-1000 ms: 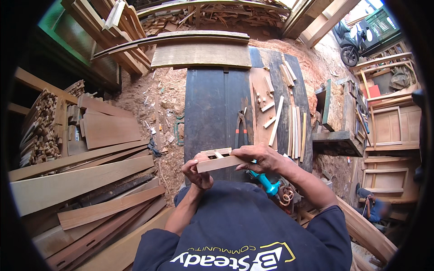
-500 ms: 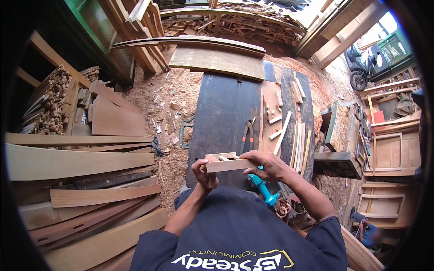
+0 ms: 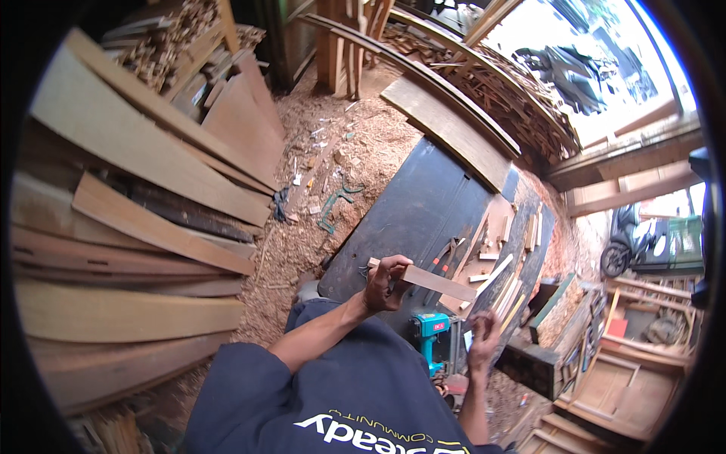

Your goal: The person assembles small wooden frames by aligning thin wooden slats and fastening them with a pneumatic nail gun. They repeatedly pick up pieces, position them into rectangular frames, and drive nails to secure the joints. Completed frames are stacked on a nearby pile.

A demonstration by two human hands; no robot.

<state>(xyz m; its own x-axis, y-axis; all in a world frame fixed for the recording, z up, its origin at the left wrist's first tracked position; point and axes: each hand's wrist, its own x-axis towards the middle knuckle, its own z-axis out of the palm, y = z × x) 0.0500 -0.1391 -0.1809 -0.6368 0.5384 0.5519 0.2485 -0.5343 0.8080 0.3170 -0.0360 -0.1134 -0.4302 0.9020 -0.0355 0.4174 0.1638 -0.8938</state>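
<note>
My left hand [image 3: 387, 286] is closed around one end of a small assembly of pale wood pieces [image 3: 440, 283], held up over the near part of the dark work table [image 3: 401, 204]. One broad side of the assembly faces me, and my fingers cover its left end. My right hand [image 3: 482, 339] is apart from the wood, lower and to the right. Motion smears its fingers, and a pale patch beside them is too blurred to name. Between my hands, close to my body, stands a teal nail gun [image 3: 428, 340]. Pincers with red-orange grips [image 3: 448, 253] lie on the table beyond the wood.
Loose wood strips [image 3: 508, 296] and short offcuts lie on the table's right side. A wide board [image 3: 450, 125] crosses its far end. Long curved planks [image 3: 144, 144] are stacked at the left. Shavings [image 3: 363, 121] cover the floor. Panel frames [image 3: 635, 378] stand at the right.
My right hand has let go of the wood and moved down to the right. My left hand has moved right, still gripping the wood. The whole view has turned.
</note>
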